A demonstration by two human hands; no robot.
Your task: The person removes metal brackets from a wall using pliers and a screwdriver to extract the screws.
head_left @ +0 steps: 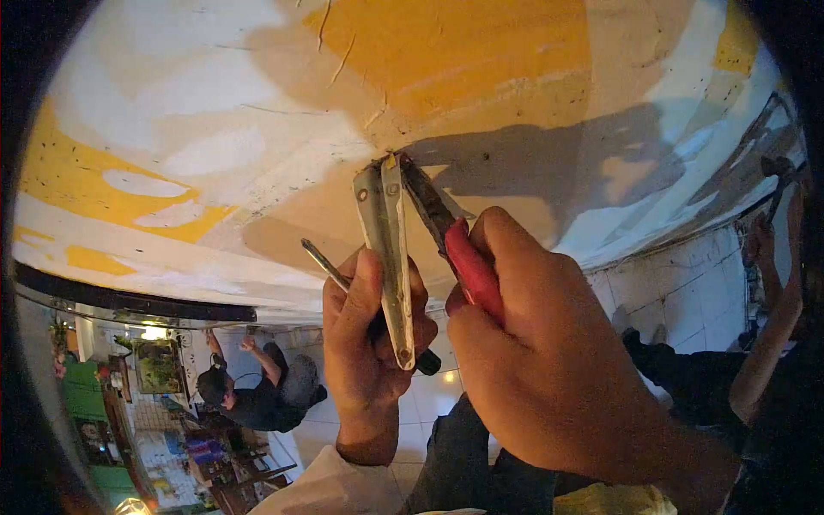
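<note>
My left hand (365, 378) is closed around a long, tapering metal bracket (390, 257), with my thumb pressed along its side. The bracket has rivets near its upper end and a hole at the lower tip. In the same hand lies a screwdriver (322, 260), its shaft poking out to the left and its dark handle showing below my fingers. My right hand (541, 343) grips pliers (476, 266) by their red handles. Their dark jaws reach up beside the bracket's upper end, which meets the yellow and white painted surface (326, 172).
At lower left a person (266, 386) in dark clothes sits low near wooden furniture (240, 472). Another person's arm (772, 343) is at the right edge, near the painted surface. White floor tiles (687, 300) show below. A dark strip (129, 296) edges the surface at left.
</note>
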